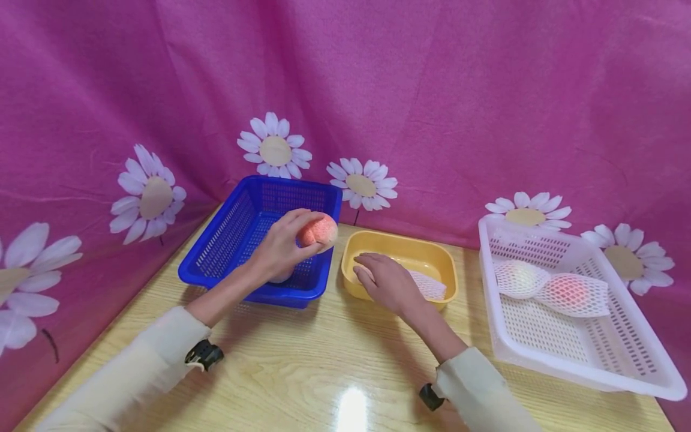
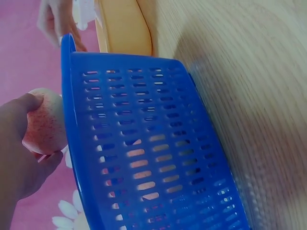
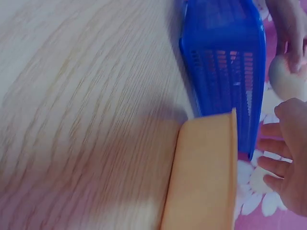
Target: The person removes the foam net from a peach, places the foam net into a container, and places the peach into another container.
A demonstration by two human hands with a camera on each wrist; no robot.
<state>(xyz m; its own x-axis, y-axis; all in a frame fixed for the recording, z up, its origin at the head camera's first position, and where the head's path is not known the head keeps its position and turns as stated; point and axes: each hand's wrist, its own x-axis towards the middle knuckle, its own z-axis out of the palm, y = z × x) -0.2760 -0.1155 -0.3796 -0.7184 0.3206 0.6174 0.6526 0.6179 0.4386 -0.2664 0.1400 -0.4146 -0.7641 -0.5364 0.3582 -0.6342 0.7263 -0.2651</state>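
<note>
My left hand (image 1: 282, 241) grips a pink-and-cream peach (image 1: 322, 230) over the right side of the blue basket (image 1: 315, 287); the left wrist view shows thumb and fingers around the peach. Another pale, round piece, mostly hidden under the left wrist, lies in that basket. Above the yellow tub (image 1: 439, 255) hovers my right hand (image 1: 390, 283), its fingers spread and holding nothing in the right wrist view. Inside the tub lies a pinkish-white foam net sleeve (image 1: 430, 285), partly covered by the right hand.
A white basket (image 1: 499, 342) stands at the right, holding a pale fruit (image 1: 520, 278) and a pinkish fruit (image 1: 571, 294), both in foam nets. Wooden tabletop (image 1: 302, 366) stretches in front of the containers. Behind them hangs a magenta curtain (image 1: 432, 108) with daisies.
</note>
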